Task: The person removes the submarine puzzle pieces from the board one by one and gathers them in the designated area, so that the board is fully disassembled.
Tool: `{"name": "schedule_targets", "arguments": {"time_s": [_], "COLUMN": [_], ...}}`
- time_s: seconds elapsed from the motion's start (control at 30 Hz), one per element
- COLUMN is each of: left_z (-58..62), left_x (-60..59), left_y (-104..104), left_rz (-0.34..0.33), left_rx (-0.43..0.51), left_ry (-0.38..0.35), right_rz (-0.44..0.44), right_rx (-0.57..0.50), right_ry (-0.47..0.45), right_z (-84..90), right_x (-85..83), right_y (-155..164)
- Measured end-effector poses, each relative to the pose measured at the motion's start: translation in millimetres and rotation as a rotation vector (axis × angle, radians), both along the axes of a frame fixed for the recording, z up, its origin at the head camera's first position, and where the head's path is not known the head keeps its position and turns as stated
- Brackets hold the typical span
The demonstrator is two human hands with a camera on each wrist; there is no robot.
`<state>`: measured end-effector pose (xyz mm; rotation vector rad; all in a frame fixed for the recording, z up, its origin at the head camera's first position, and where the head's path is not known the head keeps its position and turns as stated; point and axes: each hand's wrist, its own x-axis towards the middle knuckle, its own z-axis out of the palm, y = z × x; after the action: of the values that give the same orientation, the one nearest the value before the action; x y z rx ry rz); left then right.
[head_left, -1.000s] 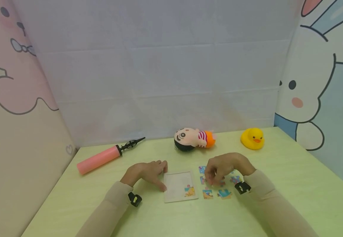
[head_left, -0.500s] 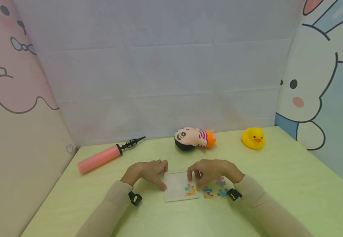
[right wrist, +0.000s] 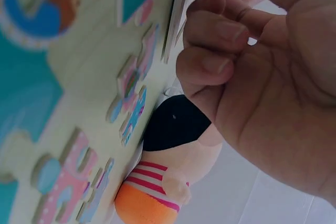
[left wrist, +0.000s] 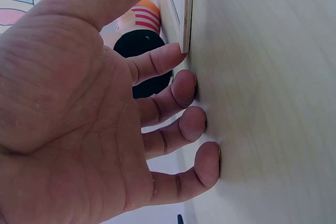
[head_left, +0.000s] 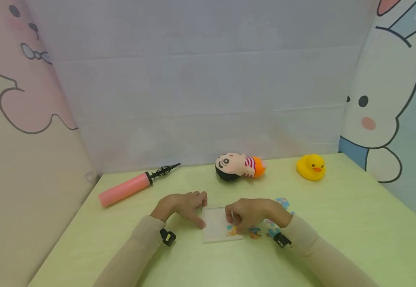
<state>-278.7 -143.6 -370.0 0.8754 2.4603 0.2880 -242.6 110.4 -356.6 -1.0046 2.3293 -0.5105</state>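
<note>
A shallow square puzzle tray (head_left: 213, 227) lies on the table, with a puzzle piece (head_left: 231, 230) in its lower right corner. My left hand (head_left: 186, 205) rests at the tray's left side, thumb and index fingertip touching its edge, the other fingers spread on the tabletop. Over the tray's right side, my right hand (head_left: 249, 212) bends its fingers in a pinch on a puzzle piece, which the fingers hide almost wholly. Loose pieces lie to the right of the tray, among them one with a brown patch (head_left: 255, 232) and a blue one (head_left: 282, 202); the right forearm covers others.
Along the back of the table (head_left: 193, 263) lie a pink hand pump (head_left: 125, 190), a plush doll (head_left: 240, 166) with striped and orange clothes, and a yellow rubber duck (head_left: 311, 167). A white sheet hangs behind; cartoon-printed panels stand on both sides.
My right hand has moved left from the loose pieces to the tray's right side and lowered there. My left hand has stayed at the tray's left edge. The head view has shifted slightly.
</note>
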Motion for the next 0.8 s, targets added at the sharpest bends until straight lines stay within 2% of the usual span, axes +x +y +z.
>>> {"name": "schedule_targets", "arguments": {"time_s": [0.17,0.43,0.8], "left_z": [0.5,-1.6,0.5], "left_x": [0.5,1.6,0.8], "left_y": [2.6,2.1,2.6], "left_rz": [-0.010,-0.003,0.011], "left_rx": [-0.011,-0.024,-0.033], "left_ry": [0.016,0.028,0.014], "right_rz": [0.031,0.146,0.113], "right_rx": [-0.037,-0.134,-0.228], "right_ry": [0.052,0.146,0.160], "right_z": [2.3,3.4,8.8], "right_x": [-1.1,-4.0,-5.1], "right_y": [-0.5,4.5,37.7]}}
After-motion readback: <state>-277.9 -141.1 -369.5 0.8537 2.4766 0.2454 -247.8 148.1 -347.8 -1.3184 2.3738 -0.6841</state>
